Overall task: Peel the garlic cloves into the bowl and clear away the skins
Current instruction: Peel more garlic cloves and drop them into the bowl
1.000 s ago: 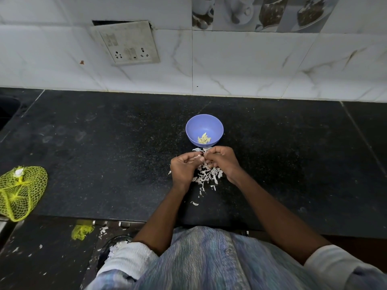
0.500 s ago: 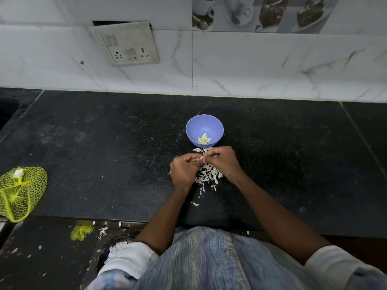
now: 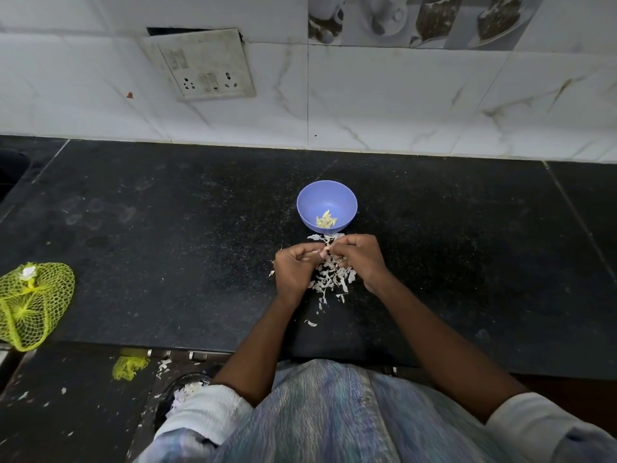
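The left hand [image 3: 293, 269] and right hand [image 3: 362, 259] meet fingertip to fingertip over the black speckled stone counter [image 3: 167, 228], fingers curled and pinching a small clove [image 3: 323, 252] between them, mostly hidden. Just beyond the hands stands a round, smooth blue bowl [image 3: 327, 198] holding a few pale peeled cloves [image 3: 326, 220]; thin, papery white skins [image 3: 329, 280] lie heaped beneath and between the hands. A yellow mesh bag [image 3: 33, 302] lies at the counter's left edge; no writing is legible.

Peeled cloves [image 3: 326, 220] in bowl [image 3: 309, 203], skins [image 3: 329, 279] just before it.
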